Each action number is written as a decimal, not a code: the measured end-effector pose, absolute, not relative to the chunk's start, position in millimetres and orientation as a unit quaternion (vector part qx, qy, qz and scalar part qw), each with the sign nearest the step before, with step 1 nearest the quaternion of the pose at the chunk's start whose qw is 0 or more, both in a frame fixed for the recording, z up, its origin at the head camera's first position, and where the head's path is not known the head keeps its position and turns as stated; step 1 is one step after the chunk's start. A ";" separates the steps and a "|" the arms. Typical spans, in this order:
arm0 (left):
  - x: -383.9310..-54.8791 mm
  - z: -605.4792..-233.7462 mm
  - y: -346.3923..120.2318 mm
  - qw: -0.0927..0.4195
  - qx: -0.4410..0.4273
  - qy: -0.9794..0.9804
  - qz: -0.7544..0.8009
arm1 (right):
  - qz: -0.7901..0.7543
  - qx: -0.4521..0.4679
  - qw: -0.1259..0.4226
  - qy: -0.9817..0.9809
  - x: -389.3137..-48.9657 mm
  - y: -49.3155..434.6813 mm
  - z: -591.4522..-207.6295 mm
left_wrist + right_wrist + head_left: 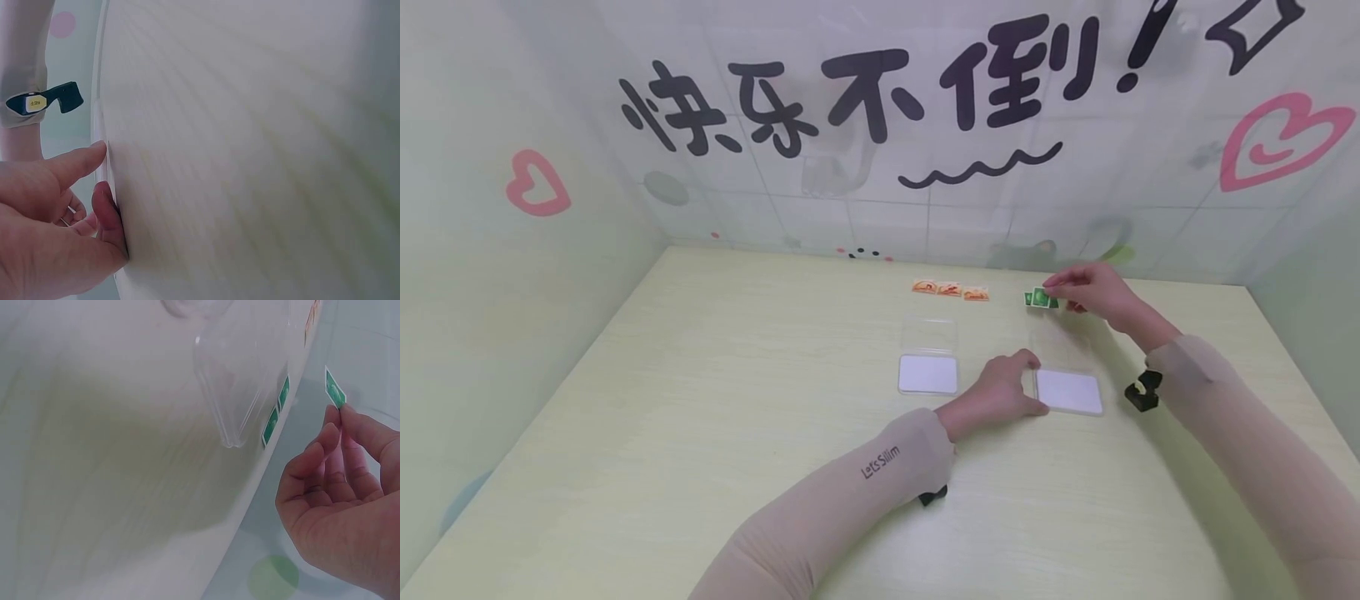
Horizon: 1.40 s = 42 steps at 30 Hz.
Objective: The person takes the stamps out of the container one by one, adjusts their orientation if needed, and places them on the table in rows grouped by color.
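Note:
My right hand (pixel 1097 292) pinches a small green stamp (pixel 335 390) with a white border between thumb and fingertip, raised over the table. Two more green stamps (pixel 277 412) lie on the table behind the right-hand clear case. That flat plastic case (pixel 1069 392) lies with its lid folded back and a white insert in its tray. At its left end, my left hand (pixel 1000 390) holds the case, with thumb near the front corner and a finger near the back corner. The left wrist view shows these fingertips low against the tabletop, the case mostly hidden.
Left of the hands lies a second open clear case (pixel 928 373), also with a white insert. Behind it, three orange stamps (pixel 950 289) form a row. A tiled wall (pixel 880 217) under a printed clear sheet borders the table (pixel 700 375) at the back.

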<state>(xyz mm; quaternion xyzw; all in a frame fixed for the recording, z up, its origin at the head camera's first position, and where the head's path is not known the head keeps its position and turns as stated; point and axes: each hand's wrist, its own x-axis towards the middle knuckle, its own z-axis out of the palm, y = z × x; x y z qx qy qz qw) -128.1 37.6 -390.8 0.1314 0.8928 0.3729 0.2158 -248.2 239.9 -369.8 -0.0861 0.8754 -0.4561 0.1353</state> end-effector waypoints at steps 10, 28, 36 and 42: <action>-129.0 -392.9 38.4 0.215 0.130 0.894 0.371 | -0.454 -0.082 0.135 0.877 -250.8 233.6 -367.8; -128.6 -390.9 36.8 0.215 0.135 0.893 0.371 | -0.444 -0.068 0.155 0.880 -263.2 226.2 -368.4; -128.4 -390.5 36.7 0.217 0.132 0.892 0.373 | -0.442 -0.069 0.153 0.881 -261.3 223.4 -365.7; -128.3 -391.3 37.6 0.220 0.129 0.891 0.376 | -0.437 -0.073 0.153 0.883 -261.9 222.3 -365.2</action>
